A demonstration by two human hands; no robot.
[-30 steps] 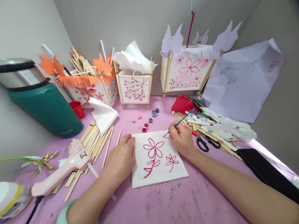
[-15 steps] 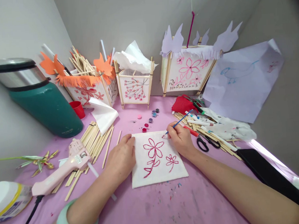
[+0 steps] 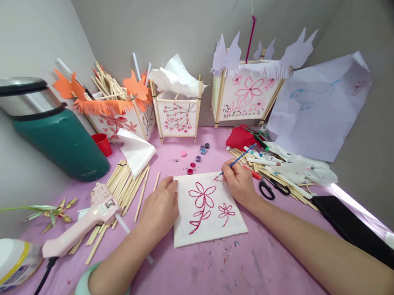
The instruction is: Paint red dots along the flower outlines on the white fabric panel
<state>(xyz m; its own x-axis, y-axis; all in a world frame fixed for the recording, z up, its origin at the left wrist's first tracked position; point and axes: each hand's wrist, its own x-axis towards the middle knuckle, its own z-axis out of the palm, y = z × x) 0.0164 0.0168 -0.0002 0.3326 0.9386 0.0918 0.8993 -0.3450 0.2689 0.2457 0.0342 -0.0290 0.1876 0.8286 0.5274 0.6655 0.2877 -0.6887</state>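
Note:
A white square panel (image 3: 211,229) lies flat on the table, with a large and a small dark pink flower painted on it. My left hand (image 3: 161,206) is closed on its upper left edge, fingertips at the border. In my right hand (image 3: 239,182) a thin blue paintbrush (image 3: 240,157) is pinched, its tip touching or just above the panel's upper right corner, beside a small pink mark. Small paint pots (image 3: 198,158) in red, blue and dark colours stand beyond the panel, with a pink round piece (image 3: 183,154) nearby.
Behind stand decorated lanterns (image 3: 177,115) and a teal bottle (image 3: 61,141). Wooden sticks (image 3: 128,183), a pink glue gun (image 3: 84,220) and a white jar (image 3: 12,263) lie left. Black-handled scissors (image 3: 266,190), more sticks, a red bundle (image 3: 240,137) and a black object (image 3: 351,226) are right.
My right hand has shifted slightly right with the paintbrush, whose shaft tilts a little lower. My left hand and the panel stay in place.

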